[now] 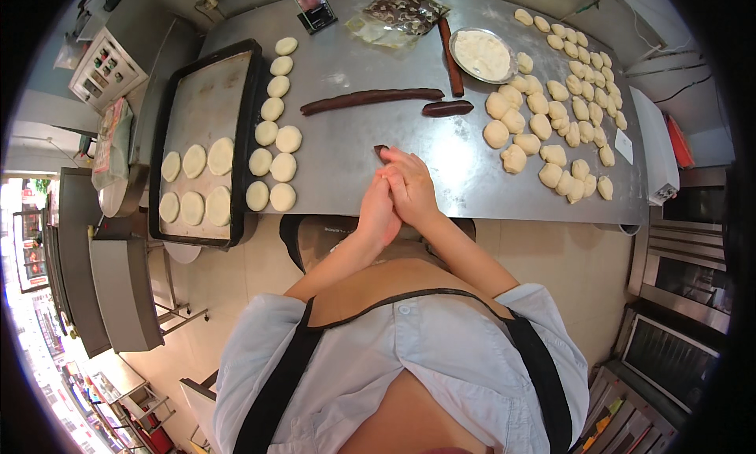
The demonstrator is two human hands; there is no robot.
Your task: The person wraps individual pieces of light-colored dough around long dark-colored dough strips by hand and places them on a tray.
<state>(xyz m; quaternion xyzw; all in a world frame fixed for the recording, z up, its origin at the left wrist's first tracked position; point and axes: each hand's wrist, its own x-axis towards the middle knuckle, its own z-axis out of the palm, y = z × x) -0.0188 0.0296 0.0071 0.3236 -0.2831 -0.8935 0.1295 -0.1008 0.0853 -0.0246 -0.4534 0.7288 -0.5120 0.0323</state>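
My left hand [378,209] and my right hand [414,185] are pressed together, palm to palm, above the near edge of the steel table [342,176]. A piece of dark brown paste [380,150] is held between them, and only its tip shows past the fingers. Beyond the hands lies a long dark paste roll [372,101], with a shorter paste roll [447,108] by its right end. To the left stand columns of flattened round dough pieces [283,167]. Several unshaped dough lumps [496,134] are spread over the table's right side.
A black-rimmed baking tray [204,108] on the left holds several flat dough rounds [194,161]. A wooden rolling pin [450,58] lies beside a metal bowl of flour [481,55]. Farther back are a plastic bag of dark paste [404,10] and a propped phone [313,6].
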